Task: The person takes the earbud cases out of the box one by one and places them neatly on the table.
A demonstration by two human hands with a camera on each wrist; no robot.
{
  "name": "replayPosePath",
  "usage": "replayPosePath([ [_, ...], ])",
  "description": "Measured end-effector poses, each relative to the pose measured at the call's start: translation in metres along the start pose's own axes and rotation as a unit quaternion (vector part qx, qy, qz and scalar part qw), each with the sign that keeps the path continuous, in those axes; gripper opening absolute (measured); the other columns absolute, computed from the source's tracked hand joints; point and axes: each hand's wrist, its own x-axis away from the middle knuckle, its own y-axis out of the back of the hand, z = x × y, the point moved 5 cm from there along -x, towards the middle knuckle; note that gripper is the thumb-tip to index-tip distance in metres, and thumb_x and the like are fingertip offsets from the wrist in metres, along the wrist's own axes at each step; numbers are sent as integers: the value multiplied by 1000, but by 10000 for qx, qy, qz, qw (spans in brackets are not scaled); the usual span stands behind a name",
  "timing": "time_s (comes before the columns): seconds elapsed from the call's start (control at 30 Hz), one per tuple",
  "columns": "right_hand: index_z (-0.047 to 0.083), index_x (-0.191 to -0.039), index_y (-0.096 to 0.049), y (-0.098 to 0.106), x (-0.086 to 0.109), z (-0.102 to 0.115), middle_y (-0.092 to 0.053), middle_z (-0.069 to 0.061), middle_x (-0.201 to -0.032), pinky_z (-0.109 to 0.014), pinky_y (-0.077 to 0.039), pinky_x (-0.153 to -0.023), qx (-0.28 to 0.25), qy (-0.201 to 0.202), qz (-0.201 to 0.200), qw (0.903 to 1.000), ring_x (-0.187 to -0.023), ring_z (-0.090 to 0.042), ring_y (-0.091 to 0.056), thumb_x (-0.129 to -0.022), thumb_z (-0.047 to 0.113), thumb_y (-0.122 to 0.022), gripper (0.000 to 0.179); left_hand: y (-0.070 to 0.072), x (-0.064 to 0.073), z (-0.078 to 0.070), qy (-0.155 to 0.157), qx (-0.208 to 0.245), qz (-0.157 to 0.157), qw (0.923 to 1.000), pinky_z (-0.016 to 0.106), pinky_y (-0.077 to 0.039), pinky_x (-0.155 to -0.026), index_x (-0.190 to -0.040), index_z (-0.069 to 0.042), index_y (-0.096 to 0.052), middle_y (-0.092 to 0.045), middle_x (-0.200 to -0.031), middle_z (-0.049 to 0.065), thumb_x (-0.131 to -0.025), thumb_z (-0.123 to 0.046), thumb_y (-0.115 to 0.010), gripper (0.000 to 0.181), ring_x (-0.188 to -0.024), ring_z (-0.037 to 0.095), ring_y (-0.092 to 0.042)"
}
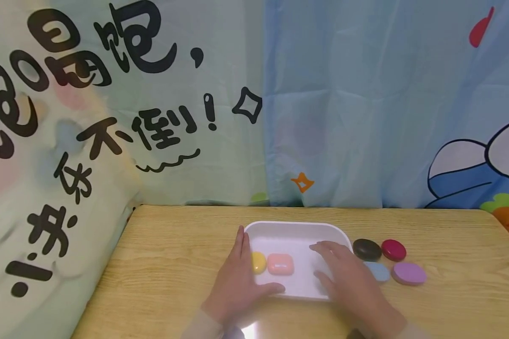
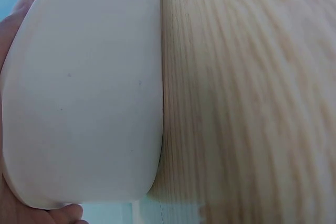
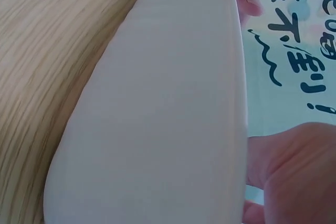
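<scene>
A white tray (image 1: 303, 235) lies on the table, with a round yellow piece (image 1: 258, 262) and a glossy pink rounded block (image 1: 280, 264) in its left part. Along the tray's left rim rest the straight fingers of my left hand (image 1: 245, 278), its thumb stretched over the front rim. My right hand (image 1: 351, 278) reaches across the right rim, fingers loosely spread over the tray's inside; nothing shows between them. The left wrist view has the tray's outer wall (image 2: 89, 87) close up, and the right wrist view likewise shows its side wall (image 3: 157, 98).
Right of the tray lie a black oval piece (image 1: 366, 249), a crimson one (image 1: 393, 250), a light blue one (image 1: 377, 271) partly behind my right hand, and a purple one (image 1: 409, 273). Printed cloth (image 1: 322, 117) hangs behind the wooden table (image 1: 174, 254).
</scene>
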Motion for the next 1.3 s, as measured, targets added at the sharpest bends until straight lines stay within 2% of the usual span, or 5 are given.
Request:
replayPosePath([
  [0.27, 9, -128, -64, -18, -9, 9, -63, -11, -129, -52, -48, -102, -70, 25, 129, 9999, -121, -32, -58, -83, 18, -83, 50, 0, 0, 0, -29, -37, -59, 10000, 43, -45, -107, -158, 6, -16, -7, -168, 17, -70, -73, -76, 132, -144, 35, -36],
  [0.53, 10, -124, -66, -30, -16, 24, -65, -9, -124, -45, -51, -98, -238, 286, -92, 9993, -115, -29, -61, -79, 15, -85, 49, 1, 3, -1, 33, 131, -70, 9999, 44, -46, -107, -158, 5, -15, -6, -168, 16, -68, -74, -77, 134, -143, 36, -37],
  [0.77, 10, -118, -68, -37, -27, 37, -67, -6, -117, -44, -51, -95, -420, 376, -152, 9983, -111, -28, -62, -81, 15, -83, 40, 1, 2, -2, 5, 70, 9, 10000, 44, -44, -109, -158, 5, -15, -4, -168, 16, -70, -77, -73, 133, -148, 33, -29],
  [0.97, 9, -116, -69, -44, -35, 42, -68, -6, -115, -41, -52, -94, -299, 505, -35, 9983, -108, -28, -63, -83, 19, -81, 37, 0, 2, -2, -29, 41, 26, 10000, 44, -43, -109, -158, 6, -15, -3, -168, 17, -70, -81, -68, 135, -148, 33, -28],
  [1.3, 5, -116, -68, -50, -41, 44, -67, -9, -114, -43, -51, -96, -328, 605, 178, 9975, -109, -31, -62, -79, 10, -82, 39, 2, 2, -5, -45, -81, 62, 9999, 43, -42, -110, -157, 8, -16, -4, -167, 19, -70, -79, -70, 134, -149, 34, -26],
])
